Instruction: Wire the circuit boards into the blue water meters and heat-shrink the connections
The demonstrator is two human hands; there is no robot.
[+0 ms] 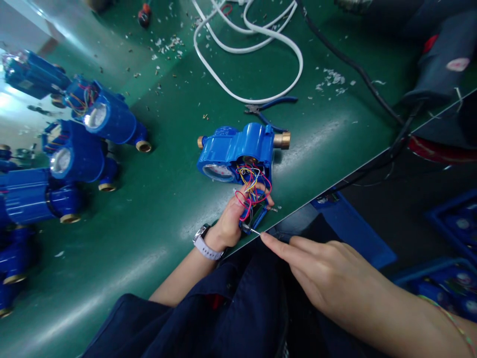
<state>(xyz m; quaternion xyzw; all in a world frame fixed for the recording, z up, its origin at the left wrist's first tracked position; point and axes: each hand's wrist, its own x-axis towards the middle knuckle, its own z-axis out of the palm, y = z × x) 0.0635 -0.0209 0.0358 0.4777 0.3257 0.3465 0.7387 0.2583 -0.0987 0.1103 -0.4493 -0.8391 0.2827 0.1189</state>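
Note:
A blue water meter [238,149] with brass threaded ends lies on the green table, its clear round dial facing me. From its open side, red, yellow and white wires [251,174] run to a small blue housing [260,219]. My left hand [233,219], wearing a watch, is closed around that housing at the table's edge. My right hand [316,263] is closed on a screwdriver [255,231]; only its thin metal shaft shows, its handle hidden in the hand. The shaft's end meets the lower corner of the housing.
Several more blue meters [80,159] stand at the left. Behind the meter lie blue-handled cutters [276,103] and a looped white cable [298,59]. A dark power tool [439,64] with a black cord is at the right. Below the table edge are blue crates [439,214].

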